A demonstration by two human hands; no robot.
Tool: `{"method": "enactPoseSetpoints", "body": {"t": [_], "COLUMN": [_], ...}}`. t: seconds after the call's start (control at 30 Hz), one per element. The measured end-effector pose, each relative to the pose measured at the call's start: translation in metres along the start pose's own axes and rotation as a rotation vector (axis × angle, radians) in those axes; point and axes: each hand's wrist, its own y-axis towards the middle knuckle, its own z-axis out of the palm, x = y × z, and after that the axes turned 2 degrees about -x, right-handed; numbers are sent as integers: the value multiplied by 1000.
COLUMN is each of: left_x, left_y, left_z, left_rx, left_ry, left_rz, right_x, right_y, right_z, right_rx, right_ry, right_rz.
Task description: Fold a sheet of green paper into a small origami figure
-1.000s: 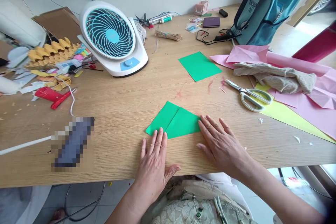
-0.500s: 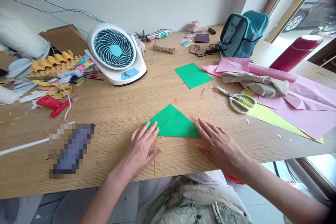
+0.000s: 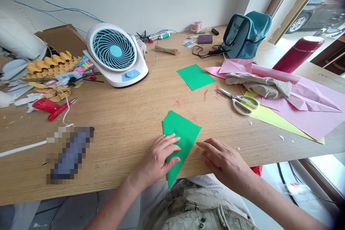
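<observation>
We've got one folded green paper (image 3: 184,127) at the near edge of the wooden table (image 3: 115,118), roughly centred. Plain bright green, smooth matte face, crisp straight edges. Outline long and lopsided: blunt peak at the far end, clear corner on the right, narrow sharp tip at the near end poking past the table edge. We see it lying slanted, mostly flat. Left hand (image 3: 161,154) on its left side, fingers spread and slightly bent over the face, pressing lightly or resting, can't tell which. Right hand (image 3: 223,160) just right of it, fingers loosely curled, nothing visibly grasped. Flat green sheet (image 3: 195,77) farther off.
</observation>
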Motion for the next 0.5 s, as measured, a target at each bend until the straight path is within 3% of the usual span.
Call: {"method": "enactPoseSetpoints", "body": {"t": [0.1, 0.17, 0.2, 0.33, 0.5], "left_x": [12, 21, 25, 36, 34], "left_y": [19, 39, 49, 76, 84], "left_z": [-7, -10, -11, -14, -15], "left_rx": [-187, -151, -131, -46, -39], "left_ry": [62, 143, 151, 99, 52], "left_rz": [-277, -527, -569, -594, -612], "right_x": [-6, -10, -11, -15, -16], "right_y": [11, 19, 22, 25, 31], "right_z": [10, 17, 20, 27, 21], "right_rx": [-23, -37, -41, -66, -121], "right_ry": [-27, -51, -59, -35, 43], "right_rz": [94, 154, 178, 211, 281]}}
